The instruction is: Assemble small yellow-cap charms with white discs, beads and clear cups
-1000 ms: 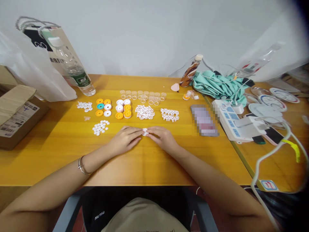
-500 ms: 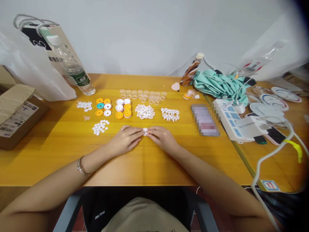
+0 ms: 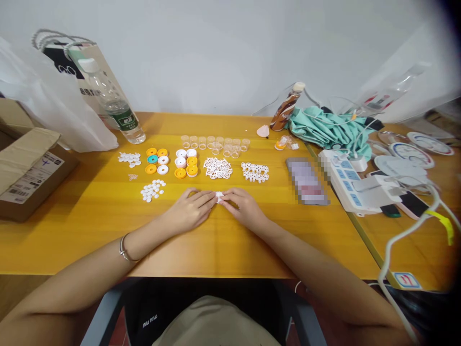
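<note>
Between my fingertips is a small white plastic piece (image 3: 219, 196), partly covered by them. My left hand (image 3: 192, 207) grips its left side, and my right hand (image 3: 243, 205) pinches it from the right. Just beyond lie a heap of white openwork plastic parts (image 3: 217, 168) and rows of white toothed parts (image 3: 255, 172). Small white discs (image 3: 152, 190) are scattered left of my left hand. Behind them stand yellow, white and teal round caps (image 3: 151, 169), and farther back several clear little cups (image 3: 202, 142).
At the left are a cardboard box (image 3: 36, 173) and a water bottle (image 3: 126, 120). A coffee bottle (image 3: 288, 106) stands at the back beside green cloth (image 3: 320, 126). To the right lie a blurred phone (image 3: 306, 180), a power strip (image 3: 342, 178) and a white cable (image 3: 387, 259).
The view has shifted slightly, moving the scene a little right. Both hands stay together around the white piece, with the left fingers shifted slightly over it.
</note>
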Motion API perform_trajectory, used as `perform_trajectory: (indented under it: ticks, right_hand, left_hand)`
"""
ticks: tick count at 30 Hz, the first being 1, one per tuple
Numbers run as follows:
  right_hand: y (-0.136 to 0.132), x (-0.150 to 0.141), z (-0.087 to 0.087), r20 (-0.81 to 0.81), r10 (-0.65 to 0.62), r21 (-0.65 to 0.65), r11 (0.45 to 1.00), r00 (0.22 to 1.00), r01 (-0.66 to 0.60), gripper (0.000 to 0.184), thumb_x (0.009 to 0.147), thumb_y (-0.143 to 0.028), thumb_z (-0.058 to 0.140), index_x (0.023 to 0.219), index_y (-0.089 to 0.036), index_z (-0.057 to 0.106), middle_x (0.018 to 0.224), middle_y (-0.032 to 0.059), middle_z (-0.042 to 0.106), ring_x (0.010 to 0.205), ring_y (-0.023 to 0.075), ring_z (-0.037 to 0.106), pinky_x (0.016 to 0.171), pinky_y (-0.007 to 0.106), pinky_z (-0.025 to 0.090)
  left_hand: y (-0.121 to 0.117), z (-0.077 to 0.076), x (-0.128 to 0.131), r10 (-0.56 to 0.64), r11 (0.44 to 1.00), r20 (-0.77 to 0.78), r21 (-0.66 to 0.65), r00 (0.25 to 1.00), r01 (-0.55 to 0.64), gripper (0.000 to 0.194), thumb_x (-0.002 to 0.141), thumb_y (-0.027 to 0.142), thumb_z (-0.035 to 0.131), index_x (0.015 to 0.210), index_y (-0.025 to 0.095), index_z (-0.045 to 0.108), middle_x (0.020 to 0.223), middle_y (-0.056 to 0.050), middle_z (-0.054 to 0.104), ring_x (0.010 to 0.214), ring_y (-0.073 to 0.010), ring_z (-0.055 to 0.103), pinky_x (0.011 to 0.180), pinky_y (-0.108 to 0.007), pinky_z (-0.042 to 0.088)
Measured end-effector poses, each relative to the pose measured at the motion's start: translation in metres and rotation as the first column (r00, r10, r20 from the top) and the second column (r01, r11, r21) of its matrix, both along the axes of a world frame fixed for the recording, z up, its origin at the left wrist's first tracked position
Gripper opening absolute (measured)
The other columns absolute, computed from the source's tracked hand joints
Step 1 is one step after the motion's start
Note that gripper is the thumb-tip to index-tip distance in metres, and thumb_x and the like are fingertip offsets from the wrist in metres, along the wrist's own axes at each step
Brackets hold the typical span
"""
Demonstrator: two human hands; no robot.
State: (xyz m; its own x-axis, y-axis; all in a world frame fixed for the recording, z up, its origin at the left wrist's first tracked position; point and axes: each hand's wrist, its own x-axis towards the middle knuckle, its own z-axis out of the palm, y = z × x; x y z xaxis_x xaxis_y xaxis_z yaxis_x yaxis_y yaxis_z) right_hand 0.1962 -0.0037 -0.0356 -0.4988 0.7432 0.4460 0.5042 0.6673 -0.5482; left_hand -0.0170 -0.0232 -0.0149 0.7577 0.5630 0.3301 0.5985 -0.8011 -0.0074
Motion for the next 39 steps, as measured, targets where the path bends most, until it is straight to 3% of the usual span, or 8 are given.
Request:
perform_trajectory:
  ticks: [7,11,13,16,19,28,34,39]
  right_hand:
    - [0.002,0.002,0.0,-0.113,-0.034,-0.088,0.996,0.993,0.024,0.019,0.081,-0.024,0.059,0.1,-0.02,0.058,0.091,0.0057,0.066,0.087,0.0191,0.063,0.079,0.035,0.052]
    - [0.001,0.001,0.003,-0.116,-0.036,-0.091,0.996,0.993,0.025,0.021,0.08,-0.027,0.06,0.1,-0.021,0.058,0.093,0.0066,0.066,0.088,0.02,0.063,0.079,0.036,0.052]
    - [0.001,0.0,0.003,-0.103,-0.031,-0.078,0.997,0.994,0.023,0.025,0.079,-0.029,0.062,0.102,-0.02,0.057,0.096,0.0076,0.066,0.091,0.0212,0.062,0.082,0.037,0.051]
    - [0.001,0.0,0.003,-0.086,-0.017,-0.07,0.997,0.996,0.011,0.032,0.078,-0.029,0.064,0.108,-0.021,0.056,0.104,0.0085,0.065,0.099,0.0232,0.061,0.087,0.041,0.049]
    - [0.001,0.0,0.001,-0.077,0.0,-0.069,0.998,0.997,-0.006,0.035,0.078,-0.031,0.063,0.111,-0.022,0.055,0.107,0.0083,0.064,0.1,0.0236,0.06,0.089,0.042,0.048]
    - [-0.001,-0.001,0.004,-0.057,0.002,-0.054,0.999,0.998,-0.005,0.032,0.079,-0.031,0.062,0.109,-0.021,0.057,0.104,0.0085,0.065,0.097,0.0232,0.061,0.087,0.041,0.049]
    - [0.0,-0.002,0.004,-0.044,-0.008,-0.058,0.998,0.999,0.005,0.032,0.079,-0.031,0.062,0.109,-0.021,0.056,0.105,0.0085,0.065,0.097,0.023,0.061,0.087,0.041,0.049]
    - [0.003,-0.004,0.004,-0.063,-0.001,-0.079,0.997,0.998,-0.004,0.033,0.079,-0.031,0.063,0.109,-0.022,0.055,0.106,0.008,0.064,0.099,0.0224,0.061,0.088,0.04,0.049]
  left_hand:
    - [0.0,0.01,0.0,0.029,0.999,0.071,-0.016,0.997,-0.028,0.035,0.092,0.026,0.043,0.125,0.018,0.05,0.124,-0.012,0.057,0.113,-0.0225,0.054,0.094,-0.04,0.037]
    - [0.017,0.033,-0.042,0.219,0.975,0.124,-0.052,0.968,-0.214,0.028,0.09,0.026,0.044,0.115,0.02,0.058,0.116,-0.009,0.062,0.105,-0.0221,0.056,0.088,-0.038,0.041]
    - [0.027,0.044,-0.073,0.34,0.936,0.123,-0.144,0.932,-0.322,0.025,0.088,0.025,0.045,0.105,0.018,0.062,0.103,-0.008,0.065,0.092,-0.0202,0.06,0.08,-0.033,0.045]
    - [0.035,0.052,-0.114,0.513,0.817,0.012,-0.314,0.858,-0.484,0.02,0.083,0.029,0.049,0.088,0.018,0.065,0.084,-0.005,0.066,0.073,-0.0176,0.061,0.067,-0.028,0.046]
    - [0.038,0.051,-0.129,0.561,0.739,-0.072,-0.406,0.824,-0.538,0.019,0.08,0.032,0.051,0.08,0.019,0.064,0.078,-0.004,0.067,0.069,-0.0171,0.06,0.064,-0.026,0.045]
    - [0.043,0.042,-0.124,0.538,0.688,-0.151,-0.49,0.829,-0.535,0.023,0.078,0.036,0.05,0.084,0.018,0.064,0.082,-0.005,0.069,0.072,-0.0181,0.062,0.065,-0.027,0.045]
    - [0.042,0.048,-0.123,0.541,0.659,-0.176,-0.519,0.822,-0.545,0.021,0.08,0.035,0.05,0.079,0.018,0.062,0.076,-0.003,0.066,0.066,-0.0169,0.059,0.062,-0.027,0.044]
    - [0.029,0.056,-0.097,0.455,0.79,0.075,-0.494,0.887,-0.363,0.017,0.082,0.032,0.052,0.084,0.017,0.061,0.081,-0.003,0.065,0.072,-0.0151,0.059,0.067,-0.026,0.045]
